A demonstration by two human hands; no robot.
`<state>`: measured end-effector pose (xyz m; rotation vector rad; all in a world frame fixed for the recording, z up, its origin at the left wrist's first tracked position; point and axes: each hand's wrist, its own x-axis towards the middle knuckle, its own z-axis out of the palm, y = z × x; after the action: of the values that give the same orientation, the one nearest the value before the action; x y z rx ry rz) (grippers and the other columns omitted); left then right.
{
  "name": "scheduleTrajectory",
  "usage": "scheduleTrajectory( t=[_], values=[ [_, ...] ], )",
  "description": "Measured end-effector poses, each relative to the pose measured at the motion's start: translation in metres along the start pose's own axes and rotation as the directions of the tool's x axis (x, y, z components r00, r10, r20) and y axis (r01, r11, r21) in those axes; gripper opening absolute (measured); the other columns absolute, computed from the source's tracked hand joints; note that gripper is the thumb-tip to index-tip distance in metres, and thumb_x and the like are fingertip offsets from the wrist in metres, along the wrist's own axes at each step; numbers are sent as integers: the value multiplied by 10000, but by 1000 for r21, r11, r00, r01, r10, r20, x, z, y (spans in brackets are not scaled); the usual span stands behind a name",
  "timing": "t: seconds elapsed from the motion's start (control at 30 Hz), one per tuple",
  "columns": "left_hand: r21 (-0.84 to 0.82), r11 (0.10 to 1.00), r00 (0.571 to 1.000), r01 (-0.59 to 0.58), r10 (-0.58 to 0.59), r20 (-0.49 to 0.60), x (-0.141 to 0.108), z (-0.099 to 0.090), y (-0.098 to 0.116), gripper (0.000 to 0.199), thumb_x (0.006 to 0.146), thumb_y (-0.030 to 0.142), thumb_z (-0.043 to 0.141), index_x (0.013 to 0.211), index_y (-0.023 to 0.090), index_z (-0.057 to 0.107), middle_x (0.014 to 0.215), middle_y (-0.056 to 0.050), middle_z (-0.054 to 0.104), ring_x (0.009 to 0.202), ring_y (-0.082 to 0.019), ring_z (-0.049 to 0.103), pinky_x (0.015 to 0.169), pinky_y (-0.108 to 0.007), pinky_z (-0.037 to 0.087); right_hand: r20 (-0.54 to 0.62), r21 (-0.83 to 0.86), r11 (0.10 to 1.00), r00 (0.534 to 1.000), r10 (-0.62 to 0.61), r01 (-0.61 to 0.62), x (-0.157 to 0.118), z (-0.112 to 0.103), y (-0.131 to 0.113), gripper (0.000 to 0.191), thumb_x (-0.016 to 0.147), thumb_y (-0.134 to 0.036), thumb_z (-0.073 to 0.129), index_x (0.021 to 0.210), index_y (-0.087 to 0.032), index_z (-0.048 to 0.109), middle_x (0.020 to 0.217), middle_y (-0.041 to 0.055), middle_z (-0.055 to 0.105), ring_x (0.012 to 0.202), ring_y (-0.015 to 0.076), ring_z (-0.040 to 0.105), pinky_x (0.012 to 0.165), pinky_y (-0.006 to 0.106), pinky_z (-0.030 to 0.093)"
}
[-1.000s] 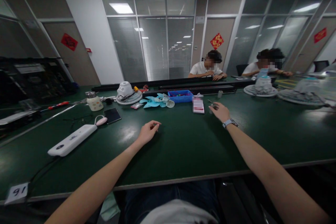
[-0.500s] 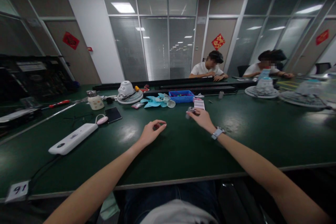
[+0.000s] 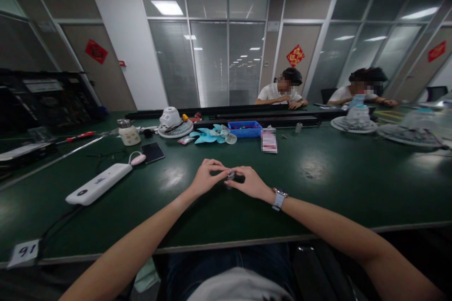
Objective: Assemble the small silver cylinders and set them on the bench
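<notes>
Between my two hands, over the green tabletop, is a small grey cylinder (image 3: pixel 230 175); its exact kind is too small to make out. My right hand (image 3: pixel 251 182), with a watch on the wrist, pinches it from the right with thumb and fingers. From the left, the thumb and index fingertips of my left hand (image 3: pixel 206 178) close on the same cylinder. The fingertips hide part of it. Beyond my right hand lies a white and pink printed card or packet (image 3: pixel 269 141).
Farther back stand a blue tray (image 3: pixel 244 129) of small parts, light-blue fan blades (image 3: pixel 208 135), a white fan part (image 3: pixel 170 122) and another grey cylinder (image 3: pixel 298 127). A power strip (image 3: pixel 99 183), phone (image 3: pixel 153 152) and bottle (image 3: pixel 127 132) are left. Two people sit across the table.
My right hand has moved left and nearer with the grey cylinder, uncovering the printed card. The fingertips of my left hand have closed on the cylinder.
</notes>
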<state>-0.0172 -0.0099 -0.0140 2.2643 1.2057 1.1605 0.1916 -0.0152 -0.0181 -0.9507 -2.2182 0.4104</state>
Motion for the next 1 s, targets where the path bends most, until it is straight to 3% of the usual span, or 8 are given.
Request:
scheduleTrajectory(
  t=[0.37,0.53,0.67,0.83,1.0],
  values=[
    [34,999,1000,-26,26,7,6,0,11,244,860,444,638,909,251,780,936,-57,712,1020,-252,533,890,-375,420,23,73,997,1000,-10,8,-1,1,2,399,838,-483,662,1125,-206,676,996,46,723,895,193,659,830,328,491],
    [-2,1000,995,-23,23,-100,8,-2,12,201,860,394,645,885,236,766,917,-37,739,978,-229,564,885,-364,438,32,110,994,999,-1,-2,-1,3,4,381,814,-478,687,1074,-199,687,957,50,726,851,194,668,793,321,514],
    [32,999,986,31,-25,-167,9,-10,-1,201,851,400,651,894,242,768,926,-31,748,964,-226,582,873,-353,440,36,127,992,999,-5,0,-1,3,5,381,808,-484,691,1069,-206,685,972,43,727,860,190,673,805,319,519],
    [153,979,991,132,-136,18,4,-14,-24,193,832,383,653,886,253,785,918,-29,759,912,-234,629,863,-354,435,33,74,997,999,1,-4,-1,1,6,427,801,-525,682,1084,-206,683,978,47,728,859,192,674,814,328,512],
    [100,976,960,193,-209,185,1,-7,-31,218,817,377,650,890,231,794,855,-28,768,792,-210,677,738,-287,471,18,-46,999,1000,-7,8,-3,2,1,415,812,-527,672,1078,-208,689,970,51,734,864,206,672,852,357,486]
  ],
)
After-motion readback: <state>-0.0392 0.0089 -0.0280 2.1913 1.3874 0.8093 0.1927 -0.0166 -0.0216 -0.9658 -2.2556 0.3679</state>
